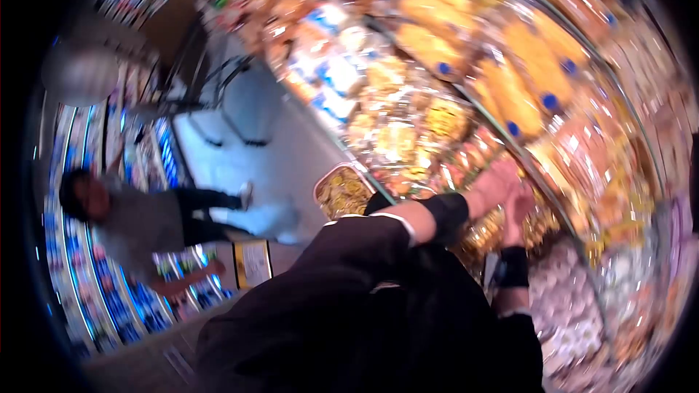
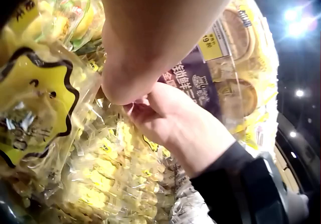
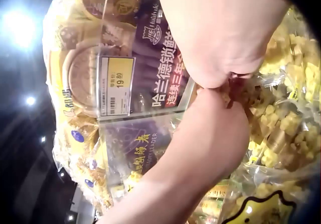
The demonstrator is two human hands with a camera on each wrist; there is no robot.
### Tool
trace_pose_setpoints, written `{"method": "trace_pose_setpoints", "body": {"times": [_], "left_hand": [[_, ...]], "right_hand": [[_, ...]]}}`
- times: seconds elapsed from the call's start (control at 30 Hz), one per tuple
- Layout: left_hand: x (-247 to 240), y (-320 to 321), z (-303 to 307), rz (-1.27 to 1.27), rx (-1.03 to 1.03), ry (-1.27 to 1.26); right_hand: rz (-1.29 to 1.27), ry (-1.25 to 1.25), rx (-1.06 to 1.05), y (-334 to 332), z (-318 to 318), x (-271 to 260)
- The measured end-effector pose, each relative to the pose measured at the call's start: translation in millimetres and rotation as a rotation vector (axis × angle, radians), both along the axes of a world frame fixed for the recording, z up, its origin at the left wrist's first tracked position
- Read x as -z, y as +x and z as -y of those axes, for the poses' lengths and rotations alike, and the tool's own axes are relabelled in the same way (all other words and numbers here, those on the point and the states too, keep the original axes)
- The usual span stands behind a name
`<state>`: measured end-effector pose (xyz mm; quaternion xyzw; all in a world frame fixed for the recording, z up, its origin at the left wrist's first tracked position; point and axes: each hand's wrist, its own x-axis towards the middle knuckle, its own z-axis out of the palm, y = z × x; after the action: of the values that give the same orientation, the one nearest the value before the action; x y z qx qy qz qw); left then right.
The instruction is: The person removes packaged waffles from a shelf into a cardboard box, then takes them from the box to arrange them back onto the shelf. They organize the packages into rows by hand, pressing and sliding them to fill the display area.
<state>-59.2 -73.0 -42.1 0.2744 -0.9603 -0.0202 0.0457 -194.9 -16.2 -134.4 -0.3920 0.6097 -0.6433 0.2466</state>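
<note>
Both hands meet over the packaged goods, blurred in the head view: the left hand (image 1: 495, 185) comes in from the left, and the right hand (image 1: 518, 207) lies close beside it. In the left wrist view the left hand (image 2: 138, 68) fills the top, with the right hand (image 2: 175, 126) against it. The right wrist view has the right hand (image 3: 218, 48) above and the left hand (image 3: 210, 138) below. The fingers are mostly hidden, so whether they hold anything cannot be told. Clear bags of yellow pieces (image 3: 286, 123) lie around them.
Bagged bread loaves (image 1: 510, 94) fill the upper display. A price tag (image 3: 118, 83) hangs on a divider with a purple sign (image 3: 160, 63). A pink-rimmed tub (image 1: 317, 191) stands at the display's aisle edge. Across the aisle, a person (image 1: 138, 218) is near lit shelves.
</note>
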Motion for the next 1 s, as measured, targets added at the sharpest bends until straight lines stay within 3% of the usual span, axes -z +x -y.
{"method": "trace_pose_setpoints", "body": {"times": [0.03, 0.07, 0.1, 0.13, 0.2, 0.27, 0.3, 0.33, 0.37, 0.4, 0.43, 0.47, 0.5, 0.53, 0.57, 0.6, 0.67, 0.7, 0.8, 0.83, 0.93, 1.0], "left_hand": [[-6.5, 5.8, 2.2, 0.084, 0.056, -0.026], [9.1, 1.0, -5.5, -0.098, -0.065, 0.052], [13.6, 0.7, -14.3, -0.157, -0.134, 0.029], [20.2, -5.2, -18.5, -0.332, -0.219, 0.168], [23.4, -10.9, -23.0, -0.4, -0.337, 0.204], [29.6, -10.0, -19.7, -0.484, -0.338, 0.13], [19.1, -4.4, -18.8, -0.536, -0.361, 0.098], [10.4, -0.5, -18.2, -0.795, -0.379, 0.549], [12.8, -4.8, -16.4, -1.052, -0.438, 0.912], [15.5, -2.6, -8.5, -1.038, -0.36, 0.985], [24.4, 4.1, 1.1, -0.907, -0.266, 0.98], [34.7, 8.6, -7.1, -0.775, -0.168, 0.974], [-12.3, 13.5, -5.2, -0.304, -0.124, 0.334], [0.6, 9.9, -4.7, -0.263, -0.068, 0.224], [0.4, 4.8, -4.6, 0.057, -0.043, 0.271], [-10.3, 4.2, -4.2, 0.153, -0.037, 0.292], [-8.5, 1.6, -4.2, 0.216, 0.011, 0.225], [-4.7, 1.0, -6.5, 0.229, 0.046, 0.221], [-6.0, -2.5, -2.1, 0.296, 0.104, 0.19], [-20.4, 2.0, 0.8, 0.334, 0.091, 0.232], [-14.6, 7.4, 3.4, 0.279, 0.085, 0.151], [-27.5, -1.7, 6.0, 0.411, 0.052, 0.277]], "right_hand": [[-0.494, 0.489, -0.108, 16.3, -9.5, -60.9], [-0.303, 0.572, -0.001, 48.5, -16.8, -118.1], [-0.835, 0.422, 0.091, 36.7, -28.9, -99.2], [-0.92, 0.398, -0.027, 47.5, -25.3, -126.1], [-1.016, 0.329, -0.242, 33.8, -16.9, -108.7], [-0.889, 0.482, -0.353, 33.7, -6.0, -111.6], [-0.953, 0.435, -0.378, 38.0, -5.8, -115.0], [-0.967, 0.45, -0.345, 31.4, -4.6, -91.2], [-0.947, 0.325, -0.468, 20.4, -4.8, -49.7], [-0.922, 0.225, -0.575, 0.1, -11.5, -28.9], [-0.732, 0.129, -0.529, 43.3, 2.4, -107.1], [-0.948, 0.344, -0.524, 21.8, -18.5, -73.8], [-0.986, -0.063, -0.378, 41.4, -2.6, -112.3], [-1.031, 0.079, -0.273, 43.0, -2.5, -105.4], [-0.575, 0.219, -0.191, 45.1, -7.5, -82.0], [-0.572, 0.221, -0.142, 43.6, -12.4, -84.3], [-0.976, 0.531, -0.109, 49.8, -16.7, -100.7], [-0.802, 0.649, -0.216, 49.9, -20.0, -116.5], [-0.706, 0.787, -0.315, 49.9, -19.4, -130.1], [-0.782, 0.629, -0.151, 56.1, -21.7, -124.0], [-0.795, 0.66, -0.149, 53.3, -25.3, -118.2], [-0.701, 0.652, -0.138, 49.4, -18.4, -116.8]]}}
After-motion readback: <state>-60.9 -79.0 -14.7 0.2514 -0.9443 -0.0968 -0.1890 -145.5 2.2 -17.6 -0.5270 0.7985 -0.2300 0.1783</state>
